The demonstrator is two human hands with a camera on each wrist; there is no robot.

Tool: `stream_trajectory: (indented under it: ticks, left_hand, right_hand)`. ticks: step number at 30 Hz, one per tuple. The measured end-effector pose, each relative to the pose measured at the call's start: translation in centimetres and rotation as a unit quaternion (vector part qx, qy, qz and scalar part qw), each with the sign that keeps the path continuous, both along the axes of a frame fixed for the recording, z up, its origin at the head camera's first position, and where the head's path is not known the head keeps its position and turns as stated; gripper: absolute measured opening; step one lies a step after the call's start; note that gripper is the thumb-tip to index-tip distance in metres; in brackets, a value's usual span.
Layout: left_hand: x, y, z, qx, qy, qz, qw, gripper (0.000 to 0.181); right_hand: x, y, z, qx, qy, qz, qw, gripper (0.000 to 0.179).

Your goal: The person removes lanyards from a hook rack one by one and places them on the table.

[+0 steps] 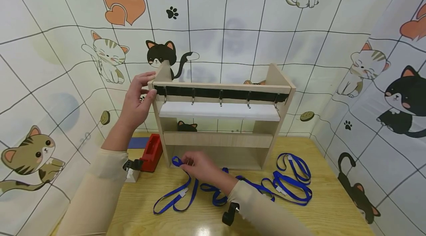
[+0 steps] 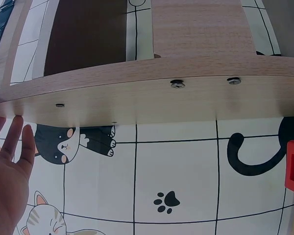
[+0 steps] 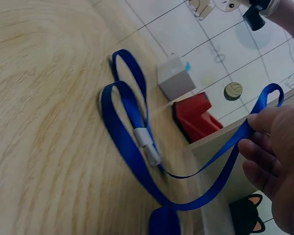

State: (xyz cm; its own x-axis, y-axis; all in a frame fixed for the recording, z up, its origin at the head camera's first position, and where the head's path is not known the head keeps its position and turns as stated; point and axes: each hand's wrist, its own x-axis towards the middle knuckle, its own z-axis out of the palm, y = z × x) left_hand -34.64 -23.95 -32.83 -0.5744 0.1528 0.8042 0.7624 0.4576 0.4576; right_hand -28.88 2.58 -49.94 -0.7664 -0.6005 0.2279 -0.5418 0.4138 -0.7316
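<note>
My left hand rests against the upper left side of a small wooden shelf rack, thumb at its front edge. In the left wrist view, its extended fingers touch the side panel. My right hand pinches a blue lanyard near one end, in front of the rack's lower left. A small loop stands above the fingertips. The rest of the strap, with its white plastic clip, trails down onto the table. Several metal hooks line a black strip under the rack's top edge.
More blue lanyards lie on the wooden table, in the middle and at the right. A red tape dispenser, a white box and a flat blue item sit left of the rack. A cat-printed wall covering surrounds the table.
</note>
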Motion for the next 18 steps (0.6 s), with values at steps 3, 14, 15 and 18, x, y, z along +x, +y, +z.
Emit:
stream_trajectory:
  ticks: [3,14,15,18]
  left_hand:
    - [-0.1,0.0,0.0,0.001,0.001,-0.002,1.0,0.04]
    - [-0.2,0.0,-0.1,0.005,0.005,-0.001,1.0,0.042]
    - [-0.2,0.0,-0.1,0.005,0.005,-0.001,1.0,0.042]
    - [-0.2,0.0,-0.1,0.004,0.004,-0.001,1.0,0.042]
  right_hand:
    - [-0.1,-0.2,-0.9,0.006,-0.004,0.024,0.9997,0.004]
    - [-0.3,-1.7,-3.6,0.037,-0.026,0.079,0.9959,0.004]
    - [-0.3,-1.9,-3.7,0.04,-0.029,0.079,0.9957,0.004]
    - [-0.4,-2.5,-4.0,0.06,-0.027,0.079,0.9947,0.004]
